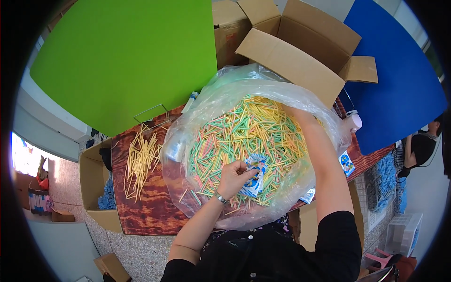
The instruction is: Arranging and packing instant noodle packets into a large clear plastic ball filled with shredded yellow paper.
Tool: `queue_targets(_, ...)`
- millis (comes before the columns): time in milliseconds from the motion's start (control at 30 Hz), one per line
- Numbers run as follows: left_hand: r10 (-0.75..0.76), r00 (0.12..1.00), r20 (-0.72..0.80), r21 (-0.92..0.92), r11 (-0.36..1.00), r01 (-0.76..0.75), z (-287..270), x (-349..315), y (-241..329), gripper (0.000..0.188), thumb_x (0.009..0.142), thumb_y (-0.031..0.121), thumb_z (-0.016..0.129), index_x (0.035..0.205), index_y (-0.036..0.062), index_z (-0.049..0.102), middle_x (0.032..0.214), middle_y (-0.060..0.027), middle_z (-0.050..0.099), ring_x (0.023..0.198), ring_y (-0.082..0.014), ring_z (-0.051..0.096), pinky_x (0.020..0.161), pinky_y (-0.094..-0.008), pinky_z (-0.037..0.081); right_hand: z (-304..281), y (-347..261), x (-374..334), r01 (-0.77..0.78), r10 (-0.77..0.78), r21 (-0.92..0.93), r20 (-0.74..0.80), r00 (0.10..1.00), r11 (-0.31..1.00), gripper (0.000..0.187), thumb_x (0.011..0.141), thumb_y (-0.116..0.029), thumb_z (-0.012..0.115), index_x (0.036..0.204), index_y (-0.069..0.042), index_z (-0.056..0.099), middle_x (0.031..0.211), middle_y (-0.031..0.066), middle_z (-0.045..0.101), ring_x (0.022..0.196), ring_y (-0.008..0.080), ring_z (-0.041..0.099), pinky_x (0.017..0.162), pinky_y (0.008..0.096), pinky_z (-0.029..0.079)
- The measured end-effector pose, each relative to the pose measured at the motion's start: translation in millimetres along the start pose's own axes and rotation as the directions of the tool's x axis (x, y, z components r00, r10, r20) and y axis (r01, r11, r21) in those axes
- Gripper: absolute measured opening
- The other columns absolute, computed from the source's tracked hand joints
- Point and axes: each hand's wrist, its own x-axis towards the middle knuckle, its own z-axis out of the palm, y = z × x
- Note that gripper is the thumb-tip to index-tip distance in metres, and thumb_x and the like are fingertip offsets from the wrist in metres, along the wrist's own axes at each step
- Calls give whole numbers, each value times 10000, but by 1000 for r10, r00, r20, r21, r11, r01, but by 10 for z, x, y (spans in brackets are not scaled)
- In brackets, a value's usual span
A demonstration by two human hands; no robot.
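Note:
A large clear plastic bag [286,87] lies spread on the table, full of short pink, green and yellow sticks [239,136]. Over its near side, my left hand [231,178] pinches a small blue-and-white packet [254,181] between thumb and fingers. My right arm stretches across the bag's right side, and my right hand [297,113] reaches in among the sticks at the far right. Its fingers are hidden there, so their grip does not show.
A pile of pale sticks [142,160] lies left on the red-brown wooden table [152,218]. An open cardboard box [300,58] stands behind the bag, between green [127,56] and blue [385,80] panels. A pink bottle [353,123] and another packet [346,163] sit right. A person [420,148] is far right.

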Motion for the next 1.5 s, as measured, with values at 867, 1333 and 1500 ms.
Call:
queue_targets(867,75,988,134,-441,897,-9,57,126,219,124,840,74,707,943,18,668,852,-16,687,745,-40,614,637,-204,500,72,-241,-1552,-737,-739,666,555,383,118,250,990,-332,512,1001,-85,551,757,1,572,671,88,557,559,208,432)
queue_targets(1333,420,886,-199,216,900,-378,-83,-184,88,177,753,47,756,896,27,653,848,-79,669,734,-176,650,595,-277,492,-1197,-622,-1524,454,-741,600,412,530,659,224,977,-284,495,983,-60,493,687,186,584,683,389,607,618,481,457)
queue_targets(1500,559,807,-192,350,807,-475,-77,-179,153,178,734,46,755,867,24,639,814,-102,655,723,-235,648,603,-308,495,-1171,-676,-1415,550,-726,474,434,533,688,214,957,-254,524,947,-45,484,705,214,577,703,439,574,619,516,425)
